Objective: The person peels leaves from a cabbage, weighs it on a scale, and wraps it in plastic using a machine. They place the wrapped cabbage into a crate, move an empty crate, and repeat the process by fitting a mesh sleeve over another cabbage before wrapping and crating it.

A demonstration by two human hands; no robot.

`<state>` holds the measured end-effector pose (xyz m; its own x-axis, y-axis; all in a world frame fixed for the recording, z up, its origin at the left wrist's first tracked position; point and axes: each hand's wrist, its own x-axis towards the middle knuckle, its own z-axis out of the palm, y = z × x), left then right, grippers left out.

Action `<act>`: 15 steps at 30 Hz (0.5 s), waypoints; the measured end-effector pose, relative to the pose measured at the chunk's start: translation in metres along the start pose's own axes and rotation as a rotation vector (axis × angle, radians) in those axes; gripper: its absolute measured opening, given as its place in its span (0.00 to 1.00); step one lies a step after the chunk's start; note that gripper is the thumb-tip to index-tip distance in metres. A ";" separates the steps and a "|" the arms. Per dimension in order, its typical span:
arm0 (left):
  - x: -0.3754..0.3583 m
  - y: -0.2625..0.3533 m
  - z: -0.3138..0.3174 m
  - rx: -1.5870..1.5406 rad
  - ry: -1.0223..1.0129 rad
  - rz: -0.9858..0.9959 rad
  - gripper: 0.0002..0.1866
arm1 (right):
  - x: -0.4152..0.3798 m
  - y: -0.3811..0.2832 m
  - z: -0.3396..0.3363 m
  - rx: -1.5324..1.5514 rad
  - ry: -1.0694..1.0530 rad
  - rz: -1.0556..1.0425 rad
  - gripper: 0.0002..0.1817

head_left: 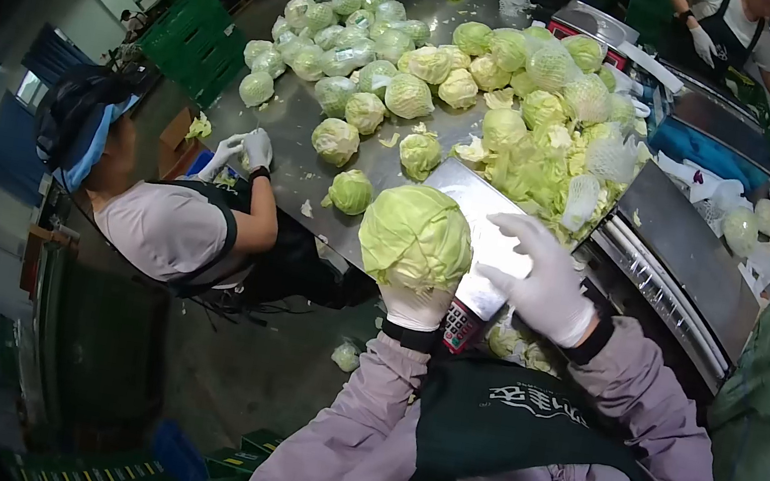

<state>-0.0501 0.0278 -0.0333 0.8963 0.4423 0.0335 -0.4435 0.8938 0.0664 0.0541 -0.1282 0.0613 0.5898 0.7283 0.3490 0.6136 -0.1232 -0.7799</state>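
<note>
My left hand (417, 307), in a white glove, holds up a pale green cabbage (416, 235) from below, and the cabbage hides most of its fingers. To the right of the cabbage, my gloved right hand (550, 279) is open, its fingers apart and nothing in them. Under and behind both hands lies the shiny metal plate of a scale (462, 184), with a red keypad (459, 327) at its near end. A smaller bare cabbage (349, 192) sits on the table just left of the held one.
Several cabbages, some in net sleeves or clear bags, cover the metal table (292, 160). Loose leaves (527, 167) are heaped right of the scale. A roller machine (671, 276) stands at right. A co-worker (171, 227) works at left; others stand at the far side. Green crates (194, 44) are stacked behind.
</note>
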 end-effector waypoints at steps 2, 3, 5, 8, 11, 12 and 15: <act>-0.003 -0.004 -0.001 0.012 -0.068 0.001 0.32 | -0.003 -0.016 0.010 0.103 -0.025 0.055 0.29; -0.004 -0.006 -0.002 0.121 -0.063 0.043 0.31 | -0.004 -0.014 0.016 0.128 -0.001 0.060 0.29; -0.006 -0.009 0.004 0.339 -0.055 0.131 0.30 | -0.007 -0.012 0.020 0.153 0.024 0.063 0.29; -0.015 -0.005 0.012 0.118 0.072 0.072 0.39 | -0.012 -0.011 0.021 0.207 0.042 0.034 0.27; -0.018 -0.008 0.014 0.262 0.153 0.116 0.41 | -0.019 -0.012 0.024 -0.011 0.108 -0.074 0.26; -0.019 -0.009 0.014 0.218 0.131 0.109 0.40 | -0.020 -0.011 0.024 -0.074 0.107 -0.047 0.26; -0.022 -0.006 -0.007 0.236 0.088 0.084 0.38 | -0.022 0.009 0.021 -0.097 0.090 -0.019 0.25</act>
<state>-0.0671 0.0138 -0.0409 0.8482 0.5284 -0.0376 -0.4952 0.8161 0.2981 0.0356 -0.1311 0.0363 0.6195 0.6683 0.4119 0.6703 -0.1774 -0.7205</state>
